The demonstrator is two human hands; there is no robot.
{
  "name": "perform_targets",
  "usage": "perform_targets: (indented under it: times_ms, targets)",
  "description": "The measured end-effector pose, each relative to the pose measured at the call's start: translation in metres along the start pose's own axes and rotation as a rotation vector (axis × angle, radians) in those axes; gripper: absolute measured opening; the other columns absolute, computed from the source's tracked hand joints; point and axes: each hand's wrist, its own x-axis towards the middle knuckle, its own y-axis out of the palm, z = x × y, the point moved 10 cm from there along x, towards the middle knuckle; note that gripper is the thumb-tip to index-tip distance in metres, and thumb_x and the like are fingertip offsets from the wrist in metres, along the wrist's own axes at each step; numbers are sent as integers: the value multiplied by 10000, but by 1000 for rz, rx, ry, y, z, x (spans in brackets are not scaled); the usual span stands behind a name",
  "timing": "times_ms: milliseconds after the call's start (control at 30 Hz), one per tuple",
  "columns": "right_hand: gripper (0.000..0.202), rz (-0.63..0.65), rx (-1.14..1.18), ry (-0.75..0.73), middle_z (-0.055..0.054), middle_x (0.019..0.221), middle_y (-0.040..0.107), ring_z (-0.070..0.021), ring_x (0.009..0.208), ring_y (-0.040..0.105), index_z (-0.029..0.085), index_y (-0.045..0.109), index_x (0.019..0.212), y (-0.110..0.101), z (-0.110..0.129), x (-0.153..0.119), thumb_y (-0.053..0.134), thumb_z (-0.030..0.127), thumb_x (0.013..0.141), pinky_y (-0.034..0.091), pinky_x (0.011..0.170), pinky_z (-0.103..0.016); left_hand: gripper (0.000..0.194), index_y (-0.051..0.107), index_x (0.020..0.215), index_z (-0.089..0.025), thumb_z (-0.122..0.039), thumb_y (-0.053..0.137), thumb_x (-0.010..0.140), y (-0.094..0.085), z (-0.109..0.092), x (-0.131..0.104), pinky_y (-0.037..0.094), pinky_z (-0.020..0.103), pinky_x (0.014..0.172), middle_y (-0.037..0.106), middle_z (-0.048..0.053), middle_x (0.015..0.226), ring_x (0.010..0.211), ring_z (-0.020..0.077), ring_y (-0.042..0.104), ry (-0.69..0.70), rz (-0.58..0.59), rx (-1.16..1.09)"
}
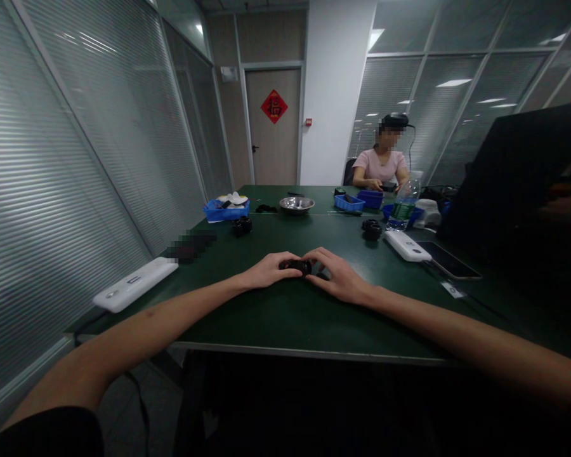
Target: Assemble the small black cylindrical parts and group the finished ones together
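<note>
Over the green table [247, 317], my left hand [267, 271] is closed round a small black cylindrical part [304, 268], thumb and fingers along its side. My right hand [339, 276] curves in from the other side, its fingertips closed on the right end of that part. Beneath the right palm lies another small black piece [322, 276], partly hidden by the fingers. The exact kind of the black part is too dark and small to make out.
Black round parts [242, 226] stand beyond my left hand, more [372, 229] beyond my right. A steel bowl [309, 204], blue trays [214, 212], a bottle [403, 206], white power banks [137, 284] and a phone [450, 260] surround them. Another person [381, 166] sits opposite.
</note>
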Motion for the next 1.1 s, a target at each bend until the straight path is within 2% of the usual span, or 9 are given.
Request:
perform_targets:
  times_ms: [100,233,367,533,733,1000,1100]
  targets:
    - [356,-28,-16,18,-107,1238,632,-258,1094,640,230,586,1300,-1,-3,0,647,329,964,568,910,-416,446,672,1277,-188,-482,654,943,0,2,1,445,299,810,687,65,1147,956,205,607,0,-7,5]
    - [349,-39,-44,97,-87,1139,684,-236,964,664,223,596,1277,0,-15,0,642,390,973,567,842,-394,445,670,1280,-193,-486,649,946,1,1,1,449,296,821,687,64,1162,979,207,608,0,4,1]
    - [346,4,-26,49,-98,1209,659,-235,996,657,223,586,1296,2,-10,-1,640,337,973,567,848,-388,437,670,1275,-180,-461,658,940,0,-2,0,444,298,827,685,71,1156,977,207,603,-11,3,-2]
    - [359,-3,-28,32,-105,1245,641,-242,1042,647,223,585,1306,0,-5,-1,648,316,965,559,892,-402,450,670,1276,-178,-479,653,942,0,-3,-1,443,301,824,685,76,1155,969,208,603,-9,2,-4]
    - [319,-27,-52,107,-82,1093,685,-232,950,656,211,613,1241,-1,-13,-1,636,394,980,557,844,-397,442,670,1281,-186,-478,651,949,1,-1,0,449,299,837,688,72,1165,981,205,606,5,10,-3]
    - [350,11,-94,-1,-105,1220,630,-257,1087,633,219,574,1306,-2,-4,2,636,282,967,563,949,-454,450,666,1285,-194,-487,658,944,0,1,-1,447,300,820,688,66,1154,968,204,608,4,-2,8]
    - [467,-8,-188,-57,-146,1345,581,-300,1220,575,209,527,1391,-12,24,3,655,277,947,522,1035,-519,451,665,1275,-185,-488,660,942,0,2,0,450,304,833,690,68,1159,974,206,612,5,-10,5]
